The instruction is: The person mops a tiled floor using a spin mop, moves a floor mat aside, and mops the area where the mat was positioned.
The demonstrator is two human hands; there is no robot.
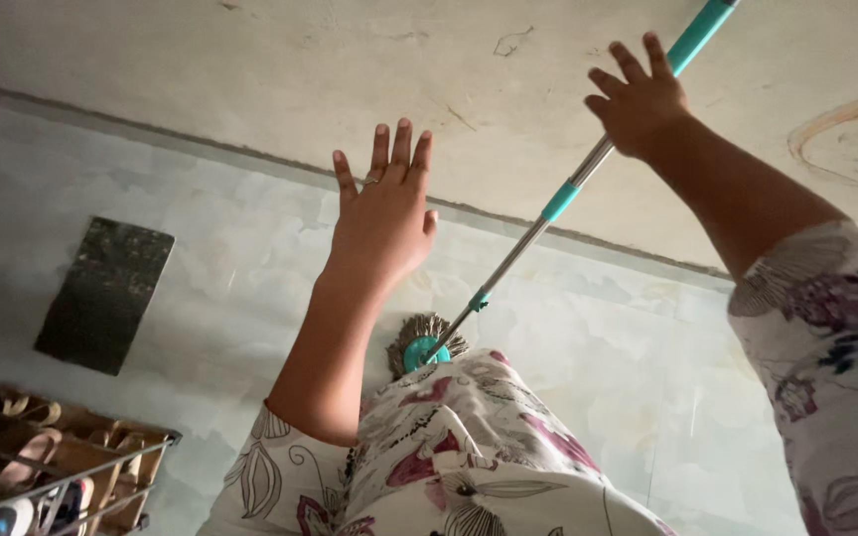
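My left hand [384, 213] is raised in front of me with the fingers spread, holding nothing; a ring shows on one finger. My right hand [640, 97] is up at the right, fingers also spread, lying against the metal and teal pole of a mop [548, 210] without closing round it. The pole slants down from the top right to the mop head [427, 342], a teal hub with tan strands on the pale tiled floor, just beyond my floral dress [469, 447].
A dark rectangular mat [106, 293] lies on the marbled floor [628, 367] at the left. A wire shoe rack [42, 467] with several sandals stands at the bottom left. A beige wall [250, 69] with cracks fills the top.
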